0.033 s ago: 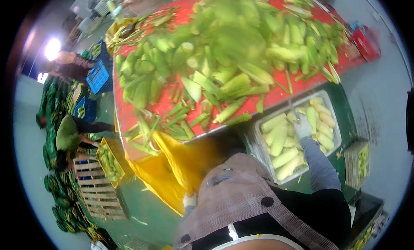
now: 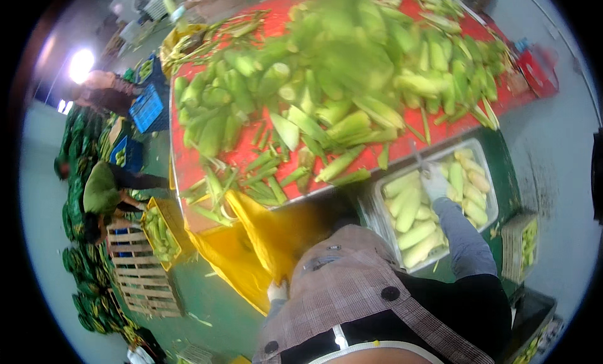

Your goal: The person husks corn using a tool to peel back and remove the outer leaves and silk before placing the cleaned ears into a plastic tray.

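My right hand [image 2: 434,183], in a pale glove, is over the white crate [image 2: 375,204] of husked corn cobs [image 2: 416,233] at the right. Its fingers are closed round a narrow grey knife [image 2: 416,153], whose blade points toward the table edge. Down by my waist, my left hand [image 2: 276,292], also gloved, grips the edge of a yellow bag [image 2: 235,273]. My body and the bag partly hide its fingers. Beyond both hands, unhusked green corn [image 2: 358,126] and loose husks lie piled on the red table [image 2: 242,152].
A person in a green top [image 2: 100,191] bends over a yellow crate [image 2: 179,222] of corn, beside a wooden pallet [image 2: 141,273]. Blue crates [image 2: 146,109] stand farther left. A smaller pale crate [image 2: 512,251] sits at the right, and a red container [image 2: 538,72] is at the table's far-right corner.
My right hand and the knife have shifted slightly left over the crate. The whole view has moved a little; my left hand stays at the yellow bag.
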The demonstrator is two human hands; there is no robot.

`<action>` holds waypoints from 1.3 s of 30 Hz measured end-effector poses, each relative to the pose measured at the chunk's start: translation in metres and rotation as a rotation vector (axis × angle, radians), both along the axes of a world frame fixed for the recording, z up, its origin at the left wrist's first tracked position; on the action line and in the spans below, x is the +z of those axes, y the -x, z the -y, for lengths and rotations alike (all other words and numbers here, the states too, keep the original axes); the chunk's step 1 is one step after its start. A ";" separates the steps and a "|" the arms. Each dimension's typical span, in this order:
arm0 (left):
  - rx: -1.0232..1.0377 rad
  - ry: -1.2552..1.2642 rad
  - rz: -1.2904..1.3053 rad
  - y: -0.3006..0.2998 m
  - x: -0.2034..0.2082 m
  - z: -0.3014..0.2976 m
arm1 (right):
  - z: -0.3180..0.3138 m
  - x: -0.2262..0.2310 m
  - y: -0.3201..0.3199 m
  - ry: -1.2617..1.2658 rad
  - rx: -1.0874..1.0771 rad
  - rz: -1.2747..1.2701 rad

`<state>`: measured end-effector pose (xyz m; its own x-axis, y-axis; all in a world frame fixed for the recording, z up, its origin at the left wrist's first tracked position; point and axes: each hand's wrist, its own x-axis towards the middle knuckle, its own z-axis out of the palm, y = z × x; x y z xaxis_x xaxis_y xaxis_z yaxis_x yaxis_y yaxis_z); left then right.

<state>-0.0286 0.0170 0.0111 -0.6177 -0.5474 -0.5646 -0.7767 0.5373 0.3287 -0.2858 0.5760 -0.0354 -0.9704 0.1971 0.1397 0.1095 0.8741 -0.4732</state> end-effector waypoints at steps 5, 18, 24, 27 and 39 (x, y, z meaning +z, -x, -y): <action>-0.016 -0.011 -0.189 0.015 -0.017 -0.014 | 0.163 0.070 0.160 0.072 0.413 -0.016; 0.413 -0.071 -0.250 -0.002 0.035 -0.095 | 0.398 0.178 0.439 -0.505 1.044 -0.228; 0.625 -0.067 -0.519 0.007 0.054 -0.105 | 0.404 0.174 0.462 -0.713 1.166 -0.225; 0.637 0.036 -0.538 0.017 0.082 -0.094 | 0.394 0.183 0.450 -0.645 1.057 -0.253; 0.197 0.068 -1.004 0.118 0.158 -0.022 | 0.424 0.321 0.234 0.345 1.367 -0.072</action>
